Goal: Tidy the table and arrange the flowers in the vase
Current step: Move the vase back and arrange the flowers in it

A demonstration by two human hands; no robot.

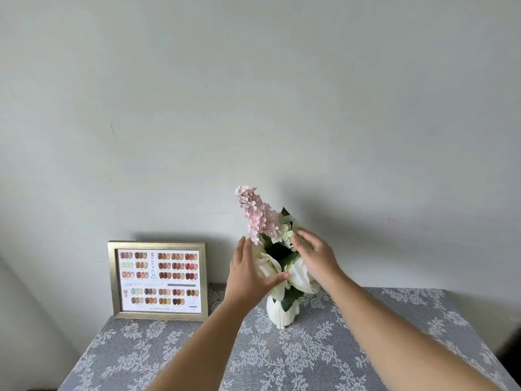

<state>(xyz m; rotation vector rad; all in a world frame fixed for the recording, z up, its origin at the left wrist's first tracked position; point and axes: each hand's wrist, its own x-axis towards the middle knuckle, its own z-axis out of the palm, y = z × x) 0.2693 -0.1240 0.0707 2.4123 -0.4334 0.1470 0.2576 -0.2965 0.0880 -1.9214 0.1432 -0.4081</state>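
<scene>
A white ribbed vase stands upright near the back of the table. It holds a tall pink flower spike, white roses and dark green leaves. My left hand cups the left side of the bunch, its thumb lying across a white rose. On the right side, my right hand rests with spread fingers touching the small white blossoms. Neither hand closes around a stem.
A gold-framed picture of colour swatches leans against the wall at the back left. A grey cloth with a white floral pattern covers the table. A plain pale wall rises directly behind the vase.
</scene>
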